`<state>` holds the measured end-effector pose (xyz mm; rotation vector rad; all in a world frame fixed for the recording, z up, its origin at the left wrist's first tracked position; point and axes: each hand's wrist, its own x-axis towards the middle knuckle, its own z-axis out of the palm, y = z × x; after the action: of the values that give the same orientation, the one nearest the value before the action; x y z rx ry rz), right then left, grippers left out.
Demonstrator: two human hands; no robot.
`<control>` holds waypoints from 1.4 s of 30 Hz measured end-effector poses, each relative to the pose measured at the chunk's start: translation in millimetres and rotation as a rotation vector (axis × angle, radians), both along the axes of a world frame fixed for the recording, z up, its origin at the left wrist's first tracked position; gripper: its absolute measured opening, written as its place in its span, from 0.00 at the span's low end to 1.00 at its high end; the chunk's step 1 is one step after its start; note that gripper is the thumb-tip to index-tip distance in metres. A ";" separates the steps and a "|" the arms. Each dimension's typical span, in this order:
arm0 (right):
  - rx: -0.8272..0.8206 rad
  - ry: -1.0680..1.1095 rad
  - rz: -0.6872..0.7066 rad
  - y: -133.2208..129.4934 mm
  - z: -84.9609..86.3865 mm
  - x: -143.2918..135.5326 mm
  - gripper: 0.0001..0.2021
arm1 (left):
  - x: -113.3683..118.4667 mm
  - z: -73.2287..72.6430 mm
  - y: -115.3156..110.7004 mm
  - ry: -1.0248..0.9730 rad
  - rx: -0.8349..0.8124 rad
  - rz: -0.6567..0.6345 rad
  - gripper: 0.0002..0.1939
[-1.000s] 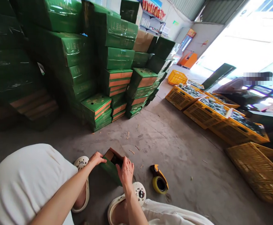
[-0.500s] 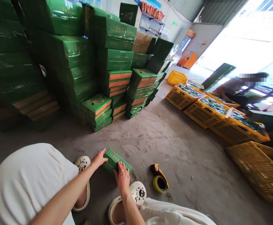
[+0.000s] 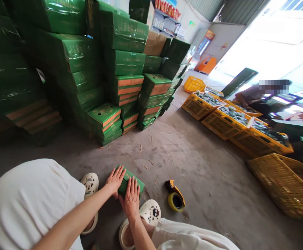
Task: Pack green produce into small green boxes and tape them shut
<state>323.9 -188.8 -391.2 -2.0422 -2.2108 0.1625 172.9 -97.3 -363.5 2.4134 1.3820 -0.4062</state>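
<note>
1. The left hand lies palm down on a small green cardboard box, its fingers stretched out flat and only narrowly apart, gripping nothing.
2. The right hand rests just beside it, fingers straight and slightly spread on the same lid; the two thumbs come close together on the near side.
3. The box sits on the concrete floor directly under both sets of fingers, its top closed, with pale printing showing between them and a bare end to the right of the right fingertips.
4. To the right of the right fingers, apart from the box, lies an orange-and-black tape dispenser with a yellow-edged tape roll.
5. Nearer the body than the fingers are two cream clogs with charms, one on either side.
6. Just beyond the fingertips are thin brown scraps; farther ahead and leftward rise stacks of green cartons.
7. Well off to the right of the fingers stand yellow plastic crates, several filled with items too small to identify; a co-worker bends behind them.
</note>
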 end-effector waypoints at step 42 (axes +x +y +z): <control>-0.088 -0.017 -0.063 38.4 20.1 -1.4 0.56 | 8.4 -21.2 -4.7 -0.111 0.138 -0.070 0.59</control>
<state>322.5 -150.4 -371.1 -2.1632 -2.1833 0.2404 181.4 -102.0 -384.7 2.5588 1.3209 -0.1961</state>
